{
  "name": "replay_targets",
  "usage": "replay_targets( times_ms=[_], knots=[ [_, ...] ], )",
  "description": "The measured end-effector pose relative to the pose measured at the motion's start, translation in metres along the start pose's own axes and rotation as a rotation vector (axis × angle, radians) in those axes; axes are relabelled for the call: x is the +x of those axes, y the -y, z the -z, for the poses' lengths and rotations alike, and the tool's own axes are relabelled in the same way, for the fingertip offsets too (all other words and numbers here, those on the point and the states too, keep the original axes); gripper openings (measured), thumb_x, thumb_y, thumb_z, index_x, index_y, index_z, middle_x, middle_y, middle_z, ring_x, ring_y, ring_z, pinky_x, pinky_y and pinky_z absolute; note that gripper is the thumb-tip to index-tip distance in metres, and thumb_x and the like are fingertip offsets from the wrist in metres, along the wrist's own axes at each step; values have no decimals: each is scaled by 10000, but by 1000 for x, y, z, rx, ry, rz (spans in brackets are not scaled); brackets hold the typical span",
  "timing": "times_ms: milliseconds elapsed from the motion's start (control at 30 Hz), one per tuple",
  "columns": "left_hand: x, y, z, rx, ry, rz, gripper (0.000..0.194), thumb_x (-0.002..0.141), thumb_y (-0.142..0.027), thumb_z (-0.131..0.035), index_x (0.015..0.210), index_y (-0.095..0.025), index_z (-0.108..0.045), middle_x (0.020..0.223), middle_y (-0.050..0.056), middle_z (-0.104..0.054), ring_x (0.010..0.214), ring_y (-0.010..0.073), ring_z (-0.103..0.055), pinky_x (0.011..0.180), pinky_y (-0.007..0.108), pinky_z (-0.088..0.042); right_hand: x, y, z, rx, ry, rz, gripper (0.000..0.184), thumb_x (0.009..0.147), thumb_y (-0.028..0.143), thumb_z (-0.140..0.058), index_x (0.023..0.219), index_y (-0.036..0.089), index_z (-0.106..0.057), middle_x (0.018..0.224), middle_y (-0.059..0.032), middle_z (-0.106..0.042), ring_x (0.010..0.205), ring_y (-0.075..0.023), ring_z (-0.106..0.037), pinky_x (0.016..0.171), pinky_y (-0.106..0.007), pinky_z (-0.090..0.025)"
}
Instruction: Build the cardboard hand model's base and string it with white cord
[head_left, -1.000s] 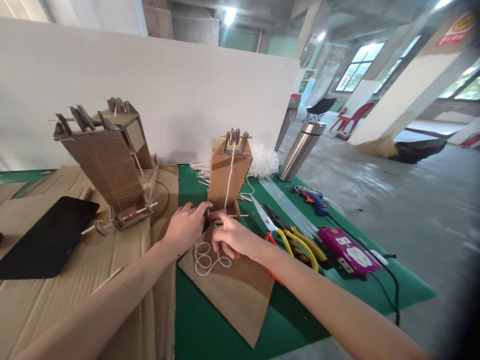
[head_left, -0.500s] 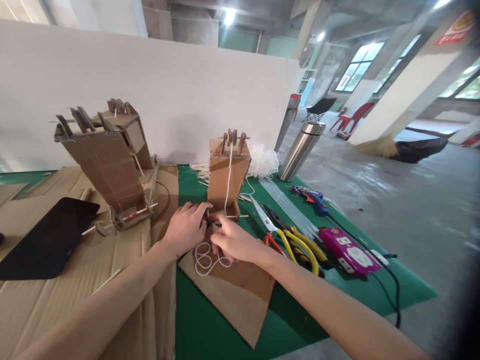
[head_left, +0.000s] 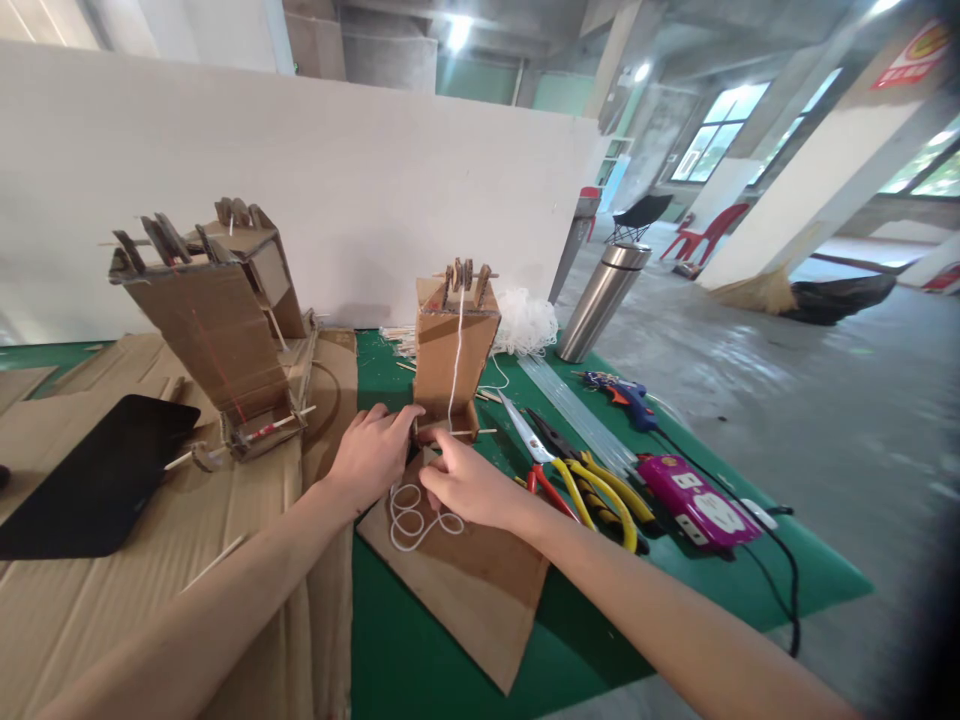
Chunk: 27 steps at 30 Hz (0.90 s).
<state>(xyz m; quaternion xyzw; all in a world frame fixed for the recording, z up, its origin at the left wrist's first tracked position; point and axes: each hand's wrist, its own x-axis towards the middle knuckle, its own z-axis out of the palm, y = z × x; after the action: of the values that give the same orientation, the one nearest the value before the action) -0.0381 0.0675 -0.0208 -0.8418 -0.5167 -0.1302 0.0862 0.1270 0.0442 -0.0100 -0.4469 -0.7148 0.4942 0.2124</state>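
Note:
A small cardboard tower stands on a cardboard base on the green mat. A white string runs down its front from pulley discs at the top and lies coiled on the base. My left hand is closed against the tower's lower left corner, by a thin wooden stick. My right hand pinches the string near the stick at the tower's foot.
A larger cardboard tower stands left on cardboard sheets, beside a black tablet. To the right lie scissors, yellow-handled pliers, glue sticks, a blue glue gun, a pink power strip and a steel flask.
The small tower has tipped slightly leftward. My right hand has shifted a little left and nearer the tower's foot. My left hand has stayed put.

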Motion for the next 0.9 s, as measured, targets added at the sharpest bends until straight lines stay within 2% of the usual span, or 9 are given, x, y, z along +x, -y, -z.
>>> replay_targets(
  times_ms=[233, 367, 667, 900],
  knots=[
    [-1, 0, 0, -64, -18, -23, 414, 807, -128, -496, 1217, -180, -511, 1011, 37, -691, 963, 257, -542, 817, 384, -456, 2, 2, 0, 2, -11, 15, 243, 844, 159, -406, 1085, 189, -419, 573, 58, -555, 455, -100, -472, 403, -191, -350],
    [-1, 3, -2, -43, -12, -40, 446, 824, -134, -484, 1268, -165, -492, 1040, 55, -682, 991, 258, -539, 844, 395, -450, 2, 3, 0, -55, -40, 22, 266, 825, 151, -409, 1087, 189, -425, 551, 60, -539, 474, -117, -493, 441, -211, -347],
    [-1, 2, -4, 31, -1, -68, 475, 850, -120, -445, 1324, -135, -460, 1004, 92, -676, 965, 259, -549, 799, 398, -455, 0, 8, 0, -184, -106, 23, 281, 818, 158, -415, 1096, 182, -451, 513, 56, -520, 499, -144, -521, 533, -246, -339],
    [-3, 1, -2, 41, 21, -59, 476, 859, -125, -425, 1334, -140, -452, 1023, 100, -673, 980, 264, -540, 795, 395, -440, -1, 11, 0, -231, -124, 20, 260, 826, 163, -414, 1082, 177, -459, 518, 56, -492, 477, -138, -483, 524, -243, -314]
  ],
)
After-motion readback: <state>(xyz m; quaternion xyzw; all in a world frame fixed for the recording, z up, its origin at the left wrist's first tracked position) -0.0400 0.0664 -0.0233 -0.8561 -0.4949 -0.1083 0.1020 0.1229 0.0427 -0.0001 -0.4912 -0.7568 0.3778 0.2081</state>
